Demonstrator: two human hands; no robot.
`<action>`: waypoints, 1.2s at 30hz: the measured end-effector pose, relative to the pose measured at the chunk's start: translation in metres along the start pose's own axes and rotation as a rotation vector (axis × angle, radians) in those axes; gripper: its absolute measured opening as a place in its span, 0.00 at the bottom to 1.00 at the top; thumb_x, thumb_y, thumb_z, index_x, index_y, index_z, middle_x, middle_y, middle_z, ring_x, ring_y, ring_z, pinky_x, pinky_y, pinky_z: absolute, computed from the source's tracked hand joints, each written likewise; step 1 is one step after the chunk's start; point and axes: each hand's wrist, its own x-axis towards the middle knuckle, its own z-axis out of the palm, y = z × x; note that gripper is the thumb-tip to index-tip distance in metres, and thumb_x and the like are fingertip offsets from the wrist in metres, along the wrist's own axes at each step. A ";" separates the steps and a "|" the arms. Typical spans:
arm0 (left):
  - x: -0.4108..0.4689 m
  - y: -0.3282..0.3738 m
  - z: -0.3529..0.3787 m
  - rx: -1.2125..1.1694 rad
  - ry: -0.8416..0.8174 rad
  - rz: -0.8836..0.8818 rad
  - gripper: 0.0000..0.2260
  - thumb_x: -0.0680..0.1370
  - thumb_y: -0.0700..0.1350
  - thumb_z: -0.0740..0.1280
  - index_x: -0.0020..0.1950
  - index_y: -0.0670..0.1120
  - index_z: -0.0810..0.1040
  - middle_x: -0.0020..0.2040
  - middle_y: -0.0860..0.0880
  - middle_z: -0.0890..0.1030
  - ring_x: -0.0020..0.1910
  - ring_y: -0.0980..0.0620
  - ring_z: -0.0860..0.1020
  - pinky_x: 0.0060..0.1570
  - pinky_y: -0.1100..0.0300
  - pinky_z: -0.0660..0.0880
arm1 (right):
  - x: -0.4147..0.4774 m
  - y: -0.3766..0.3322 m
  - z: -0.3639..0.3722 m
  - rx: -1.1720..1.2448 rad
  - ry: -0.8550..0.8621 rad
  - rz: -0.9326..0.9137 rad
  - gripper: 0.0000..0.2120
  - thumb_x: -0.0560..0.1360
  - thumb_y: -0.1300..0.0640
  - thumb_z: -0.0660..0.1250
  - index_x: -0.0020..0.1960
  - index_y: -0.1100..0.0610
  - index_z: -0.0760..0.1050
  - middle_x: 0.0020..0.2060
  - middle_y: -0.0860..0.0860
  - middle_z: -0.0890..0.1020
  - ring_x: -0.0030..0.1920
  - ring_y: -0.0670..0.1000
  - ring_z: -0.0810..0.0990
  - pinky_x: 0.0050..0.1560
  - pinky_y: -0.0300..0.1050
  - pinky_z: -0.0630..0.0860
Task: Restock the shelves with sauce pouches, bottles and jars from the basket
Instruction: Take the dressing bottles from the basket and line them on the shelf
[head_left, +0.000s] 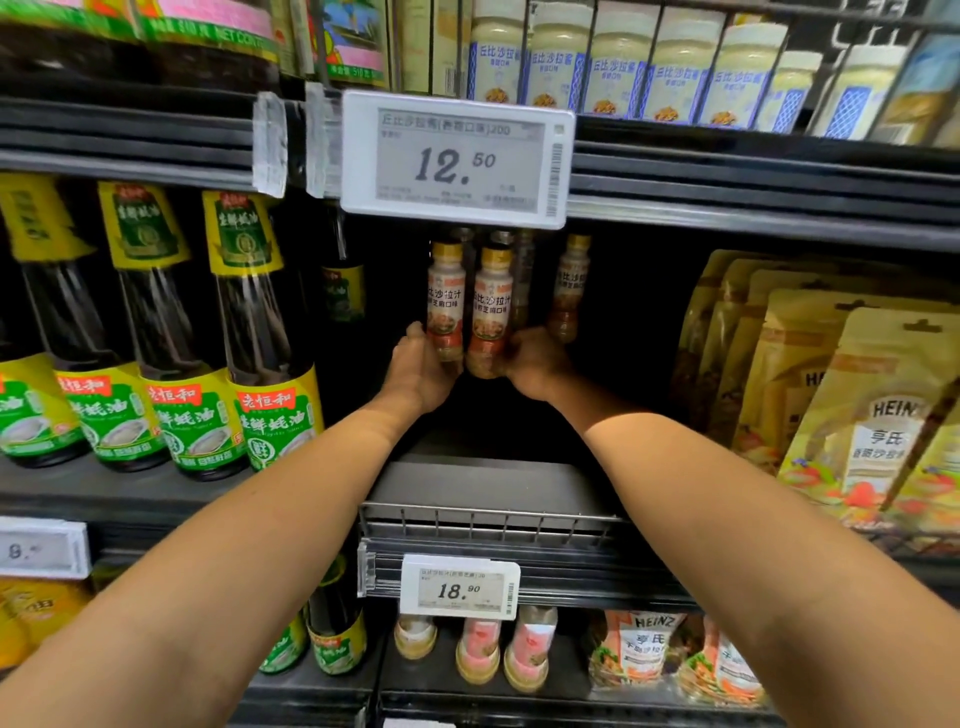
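Both my arms reach deep into the dark middle shelf (483, 483). My left hand (418, 366) wraps the base of a small salad-dressing bottle (445, 299) with a gold cap and white label. Beside it, my right hand (535, 361) grips the base of a second, matching bottle (491, 306). The two bottles stand upright, side by side and touching. Further back on the right stands a third bottle of the same kind (570, 283), with others half hidden behind. The basket is out of view.
Tall oyster-sauce bottles (249, 332) fill the shelf to the left. Heinz salad-dressing pouches (852, 405) stand in rows to the right. A large price tag (457, 158) hangs above the bottles. Mayonnaise jars (618, 62) line the top shelf. A wire rail (488, 519) fronts the shelf.
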 end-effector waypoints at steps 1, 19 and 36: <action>-0.001 0.000 0.000 -0.008 0.028 0.013 0.24 0.80 0.49 0.66 0.71 0.39 0.66 0.64 0.38 0.74 0.60 0.42 0.74 0.44 0.69 0.66 | -0.002 0.000 -0.002 0.005 -0.013 0.003 0.09 0.72 0.48 0.75 0.41 0.45 0.75 0.40 0.41 0.79 0.40 0.40 0.78 0.39 0.40 0.71; -0.114 0.066 -0.069 -0.555 -0.464 0.307 0.10 0.79 0.44 0.70 0.59 0.51 0.76 0.49 0.46 0.84 0.45 0.51 0.83 0.52 0.51 0.81 | -0.182 -0.062 -0.065 0.522 0.174 0.025 0.05 0.77 0.62 0.70 0.47 0.52 0.79 0.37 0.50 0.84 0.36 0.47 0.83 0.32 0.38 0.81; -0.279 0.190 0.070 -0.877 -0.884 0.437 0.07 0.80 0.41 0.68 0.56 0.51 0.78 0.40 0.45 0.84 0.38 0.53 0.81 0.38 0.60 0.78 | -0.426 0.046 -0.179 0.555 0.700 0.213 0.07 0.77 0.62 0.71 0.47 0.50 0.82 0.38 0.51 0.87 0.38 0.45 0.85 0.34 0.35 0.78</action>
